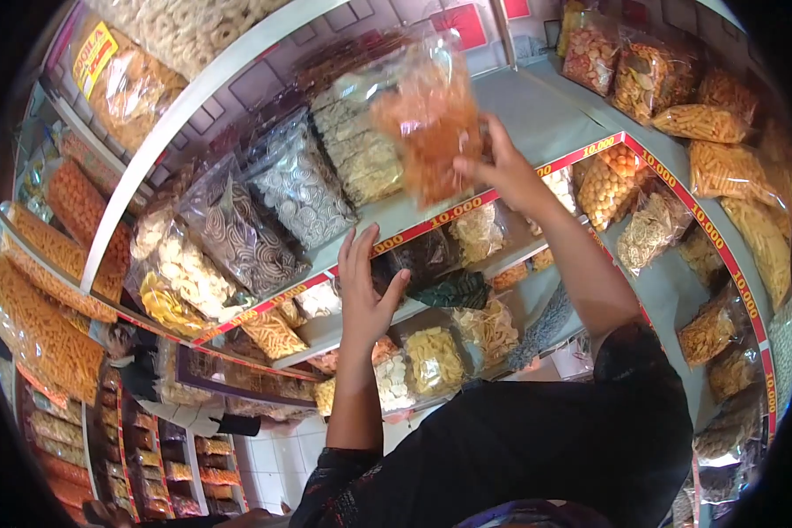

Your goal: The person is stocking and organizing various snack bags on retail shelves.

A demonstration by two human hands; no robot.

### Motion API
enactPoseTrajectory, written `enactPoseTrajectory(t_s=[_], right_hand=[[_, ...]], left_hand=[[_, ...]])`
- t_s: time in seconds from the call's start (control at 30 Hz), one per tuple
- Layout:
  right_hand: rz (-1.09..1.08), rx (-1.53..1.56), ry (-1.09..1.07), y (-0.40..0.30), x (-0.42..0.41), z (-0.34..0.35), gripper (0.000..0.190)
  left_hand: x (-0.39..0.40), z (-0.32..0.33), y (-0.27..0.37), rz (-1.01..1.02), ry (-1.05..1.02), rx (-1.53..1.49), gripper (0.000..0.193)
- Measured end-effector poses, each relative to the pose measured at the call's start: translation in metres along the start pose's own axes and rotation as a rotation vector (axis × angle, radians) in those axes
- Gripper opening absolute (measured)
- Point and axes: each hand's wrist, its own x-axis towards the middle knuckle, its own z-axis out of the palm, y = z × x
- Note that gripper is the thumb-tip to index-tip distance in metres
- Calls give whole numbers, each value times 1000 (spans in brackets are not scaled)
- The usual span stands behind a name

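Note:
My right hand (495, 165) grips the right side of a clear plastic bag of orange crackers (435, 125), which is slightly blurred and upright over the grey shelf (528, 105). Left of it stand a bag of pale yellowish crackers (363, 148), a bag of grey-and-white spiral crackers (307, 185) and a bag of dark striped spiral crackers (247, 231). My left hand (369, 290) is empty, its fingers apart, near the shelf's red front strip (396, 237), which bears printed writing. Whether its fingertips touch the strip I cannot tell.
Lower shelves hold more snack bags, among them yellow chips (433, 362). A grey fluffy item (542, 327) hangs below my right arm. On the right, the shelf edge (706, 221) curves toward me. At left, large snack bags (46, 323) bulge outward, near another person's sleeve (185, 417).

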Motion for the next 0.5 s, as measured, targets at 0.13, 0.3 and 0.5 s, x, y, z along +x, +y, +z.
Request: enactPoseTrajectory(t_s=[0.13,0.3,0.5], right_hand=[[-14,-260,104,25,68,-44,73],[196,-76,-44,62,114,-60,70],[221,-493,56,72,121,-50,70]], left_hand=[[-4,19,-8,27,26,-27,57],[-3,23,-11,36,28,15,55],[-4,19,-16,50,1,-27,54]])
